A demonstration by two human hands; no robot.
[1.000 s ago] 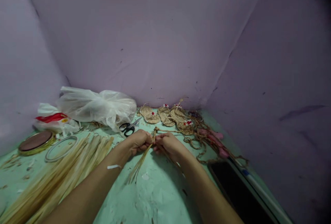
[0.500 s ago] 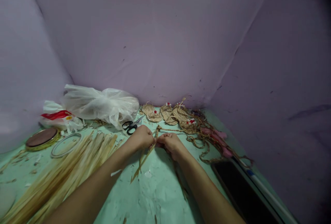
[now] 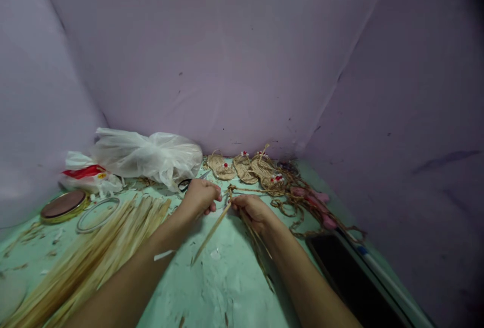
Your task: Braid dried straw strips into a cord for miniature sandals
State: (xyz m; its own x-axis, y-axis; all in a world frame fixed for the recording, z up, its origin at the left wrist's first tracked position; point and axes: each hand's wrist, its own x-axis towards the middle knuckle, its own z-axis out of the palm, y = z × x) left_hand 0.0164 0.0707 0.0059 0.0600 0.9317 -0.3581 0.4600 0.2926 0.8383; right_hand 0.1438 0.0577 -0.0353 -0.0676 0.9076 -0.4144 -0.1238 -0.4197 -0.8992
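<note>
Pale purple walls [image 3: 242, 65] rise around a green table [image 3: 230, 287]. A long bundle of straw-coloured fibre [image 3: 94, 252] lies at the left, partly beneath the left forearm; a flat black panel [image 3: 348, 277] lies at the right, beside the right forearm. A whitish plastic bag [image 3: 151, 154] sits by the back wall, with a smaller red-banded bag [image 3: 85, 172] to its left.

The right hand [image 3: 255, 212] is closed, pinching the strands [image 3: 212, 234] just below a knot near the table's centre; one group slants down leftward, another hangs under the right wrist. The left hand [image 3: 201, 198] is loosely curled just beside them; whether it grips anything, I cannot tell.

Woven slippers [image 3: 223, 167] stand in a row behind the hands, and a tangled brown cord [image 3: 302, 217] lies to their right. Left of the fibre are a round tin [image 3: 63, 204] and a grey ring [image 3: 93, 230]. Scissors [image 3: 184, 184] lie partly hidden behind the left hand. A red bead [image 3: 226, 165] decorates the leftmost slipper.
</note>
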